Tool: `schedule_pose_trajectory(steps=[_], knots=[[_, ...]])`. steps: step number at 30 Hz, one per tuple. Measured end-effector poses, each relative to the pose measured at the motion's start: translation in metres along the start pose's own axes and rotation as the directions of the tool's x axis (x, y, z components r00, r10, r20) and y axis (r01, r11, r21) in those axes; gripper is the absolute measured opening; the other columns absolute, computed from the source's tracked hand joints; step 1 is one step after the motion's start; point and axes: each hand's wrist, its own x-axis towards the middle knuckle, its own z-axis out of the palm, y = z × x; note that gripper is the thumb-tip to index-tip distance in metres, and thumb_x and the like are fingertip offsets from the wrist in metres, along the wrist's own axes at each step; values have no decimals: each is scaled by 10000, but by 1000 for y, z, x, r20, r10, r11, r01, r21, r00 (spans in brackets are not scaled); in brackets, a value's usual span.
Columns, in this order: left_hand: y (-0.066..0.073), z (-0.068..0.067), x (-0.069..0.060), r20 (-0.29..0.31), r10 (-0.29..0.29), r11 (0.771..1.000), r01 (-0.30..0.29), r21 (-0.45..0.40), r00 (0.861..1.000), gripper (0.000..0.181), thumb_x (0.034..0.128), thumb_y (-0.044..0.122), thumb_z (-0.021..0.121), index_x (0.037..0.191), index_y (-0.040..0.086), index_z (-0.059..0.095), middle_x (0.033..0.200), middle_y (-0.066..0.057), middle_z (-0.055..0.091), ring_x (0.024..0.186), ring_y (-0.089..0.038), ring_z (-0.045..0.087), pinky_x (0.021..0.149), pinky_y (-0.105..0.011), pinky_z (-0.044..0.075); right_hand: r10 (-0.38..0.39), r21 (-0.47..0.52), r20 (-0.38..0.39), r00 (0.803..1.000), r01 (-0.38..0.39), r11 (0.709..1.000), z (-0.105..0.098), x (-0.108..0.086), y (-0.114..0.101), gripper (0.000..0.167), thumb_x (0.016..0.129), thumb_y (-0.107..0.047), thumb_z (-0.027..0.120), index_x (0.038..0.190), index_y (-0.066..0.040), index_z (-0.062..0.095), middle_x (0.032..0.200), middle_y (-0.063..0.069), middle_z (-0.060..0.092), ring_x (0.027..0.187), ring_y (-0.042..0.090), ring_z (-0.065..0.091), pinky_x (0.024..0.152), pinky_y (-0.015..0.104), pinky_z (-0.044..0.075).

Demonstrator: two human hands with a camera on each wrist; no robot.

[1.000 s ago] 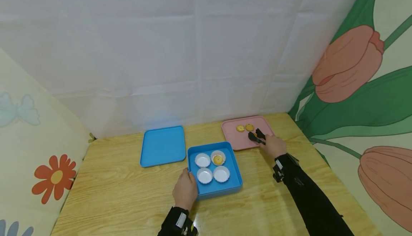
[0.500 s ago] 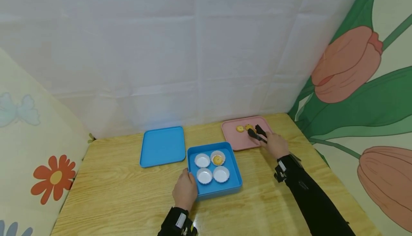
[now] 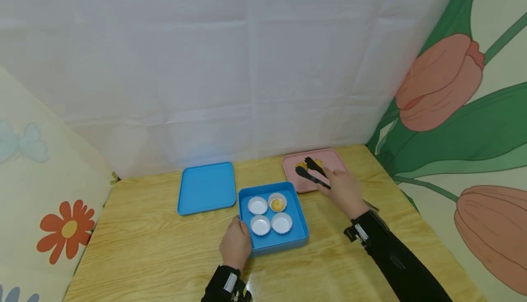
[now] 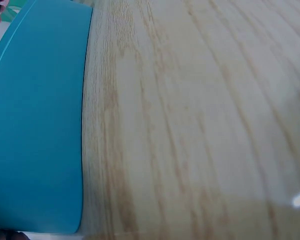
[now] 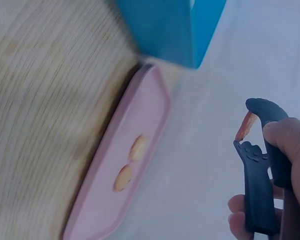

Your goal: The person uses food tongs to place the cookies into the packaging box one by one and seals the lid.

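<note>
My right hand holds black tongs over the pink tray. In the right wrist view, the tong tips pinch a small cookie, raised off the tray. Two more cookies lie on the tray. At the left side of a blue square box, my left hand grips its wall near the front corner; its fingertips are mostly hidden. Inside the box are several white paper cups. A cookie sits in the back right cup.
A blue lid lies flat on the wooden table, behind and left of the box. White sheeting hangs along the table's back edge. A wall with painted tulips stands at the right.
My right hand has lifted the tongs with a cookie off the pink tray and moved left toward the box. The left hand and the box stay in place.
</note>
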Motion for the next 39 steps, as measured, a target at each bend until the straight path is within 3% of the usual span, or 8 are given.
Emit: schedule_pose_trajectory(steps=[4,7,14,19,28,35,39], knots=[[1,-1,-1,4,-6,1000,6,-1,1000,380,974,227,404,1238,-21,522,1115,-197,638,900,-341,657,691,-485,533,-23,-2,24,999,23,1000,-8,-11,-19,589,783,-452,682,1238,-91,588,814,111,641,518,137,473,360,229,318],[2,-3,-1,6,-10,1000,10,-2,1000,374,974,223,406,1232,-20,524,1106,-196,640,898,-342,657,689,-486,532,-46,-11,45,998,47,999,-10,-21,-31,576,781,-456,677,1237,-116,589,801,74,628,530,104,436,375,204,297],[1,-2,-1,7,-4,1000,4,-5,1000,375,976,221,398,1234,-20,524,1096,-194,642,890,-338,658,678,-482,534,-142,-15,16,990,143,990,-3,-45,-48,563,752,-478,700,1197,-144,621,882,49,668,736,159,617,463,254,447],[1,-1,0,12,-8,1000,8,0,1000,373,977,227,397,1231,-15,525,1085,-191,644,879,-336,659,674,-477,534,-157,17,79,984,156,988,2,-58,-56,552,744,-486,705,1169,-143,631,861,47,654,766,174,612,518,284,487],[2,-3,0,10,-2,1000,2,-9,1000,364,974,221,397,1221,-10,532,1070,-186,647,869,-338,660,654,-479,530,-176,15,202,964,177,984,6,-64,-62,560,755,-493,691,1186,-141,628,788,9,592,656,114,509,464,219,375],[1,-2,1,14,-6,1000,6,0,1000,369,976,223,399,1231,-9,528,1082,-185,645,881,-335,659,667,-477,532,-194,5,278,941,200,980,8,-68,-63,571,787,-510,649,1219,-139,601,818,7,599,698,127,536,489,245,412],[1,-2,0,15,-5,1000,5,-4,1000,369,976,222,401,1232,-11,527,1086,-187,644,875,-339,659,660,-479,530,-180,7,285,941,186,983,10,-69,-63,598,792,-517,640,1228,-112,587,865,33,618,752,150,566,529,276,460]])
